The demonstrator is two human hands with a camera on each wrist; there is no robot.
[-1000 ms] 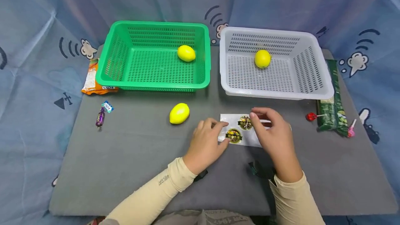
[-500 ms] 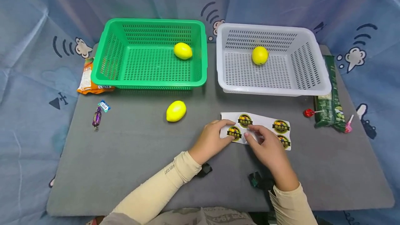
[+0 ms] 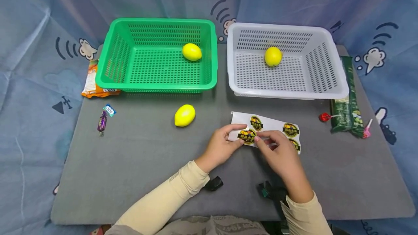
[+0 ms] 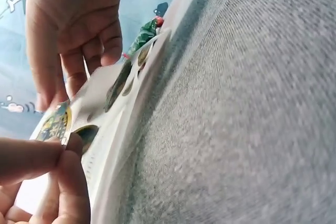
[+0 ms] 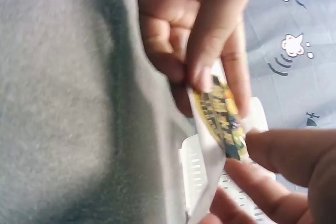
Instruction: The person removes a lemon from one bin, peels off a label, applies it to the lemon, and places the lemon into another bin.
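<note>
A white sheet [image 3: 273, 123] of round black-and-gold fruit stickers lies in front of the person, its left end lifted off the grey table. My left hand [image 3: 217, 148] holds that end, thumb on the front and fingers behind it. With thumb and forefinger, my right hand [image 3: 283, 155] pinches the edge of the near-left sticker [image 3: 247, 136]. In the right wrist view, the sticker [image 5: 218, 114] shows between the two hands. How far it is peeled I cannot tell. A lemon [image 3: 184, 115] rests on the table to the left of the hands.
Behind stand a green basket [image 3: 156, 87] and a white basket [image 3: 287, 93], each with one lemon inside. An orange snack bag [image 3: 93, 88] and wrapped candies [image 3: 102, 122] lie left. A green packet [image 3: 347, 115] and lollipops [image 3: 324, 117] lie right.
My right hand has come down and left from over the sheet to the near-left sticker. My left hand has taken hold of the sheet's left end and raised it.
</note>
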